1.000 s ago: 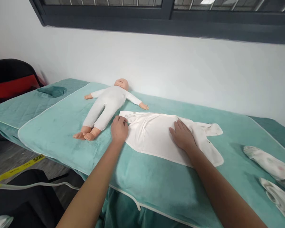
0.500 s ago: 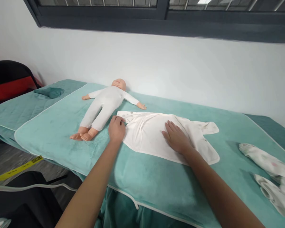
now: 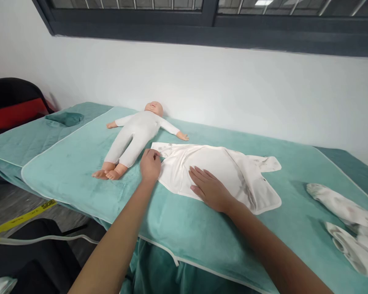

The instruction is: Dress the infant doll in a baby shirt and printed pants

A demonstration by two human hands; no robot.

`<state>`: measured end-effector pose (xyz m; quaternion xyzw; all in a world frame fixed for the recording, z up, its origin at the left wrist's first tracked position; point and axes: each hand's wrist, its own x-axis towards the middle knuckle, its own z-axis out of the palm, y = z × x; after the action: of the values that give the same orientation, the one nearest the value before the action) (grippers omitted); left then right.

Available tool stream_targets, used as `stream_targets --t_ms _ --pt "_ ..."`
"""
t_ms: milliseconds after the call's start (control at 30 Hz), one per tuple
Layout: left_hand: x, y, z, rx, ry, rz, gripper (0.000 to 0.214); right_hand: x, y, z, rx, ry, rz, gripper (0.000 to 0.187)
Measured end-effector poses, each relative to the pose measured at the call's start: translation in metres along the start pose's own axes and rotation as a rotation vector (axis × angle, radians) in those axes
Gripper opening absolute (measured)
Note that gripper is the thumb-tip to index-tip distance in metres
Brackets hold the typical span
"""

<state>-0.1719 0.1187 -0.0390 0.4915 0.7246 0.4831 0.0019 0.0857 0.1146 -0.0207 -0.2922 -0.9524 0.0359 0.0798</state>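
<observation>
A white baby garment [image 3: 223, 171] lies spread flat on a teal towel [image 3: 79, 171] that covers the table. My left hand [image 3: 150, 164] pinches the garment's left corner, fingers curled closed on the cloth. My right hand [image 3: 209, 188] lies flat and open on the garment's near edge, fingers stretched out toward the left. A baby doll [image 3: 136, 134] in a white suit lies on its back just left of the garment, arms spread, head toward the wall.
More patterned white baby clothes [image 3: 346, 222] lie in a heap at the right end of the towel. A small teal cloth [image 3: 64, 118] sits at the far left. A black and red chair [image 3: 12, 104] stands left; the wall runs behind.
My right hand has slid left and toward me across the garment, from its middle to its near edge. The left hand has kept its hold on the corner.
</observation>
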Motion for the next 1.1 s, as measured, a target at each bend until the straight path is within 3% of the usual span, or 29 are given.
stream_targets --t_ms 467,800,1100 --pt "0.001 -0.001 0.0 -0.007 -0.013 -0.013 0.021 -0.018 -0.046 0.002 0.102 0.043 -0.12 0.053" --pt "0.001 -0.001 -0.001 0.0 -0.031 -0.016 0.021 -0.031 -0.072 0.007 0.062 0.125 -0.008 0.049" --pt "0.001 -0.001 -0.002 0.0 -0.045 -0.026 0.021 -0.036 -0.08 0.008 0.115 0.186 0.059 0.039"
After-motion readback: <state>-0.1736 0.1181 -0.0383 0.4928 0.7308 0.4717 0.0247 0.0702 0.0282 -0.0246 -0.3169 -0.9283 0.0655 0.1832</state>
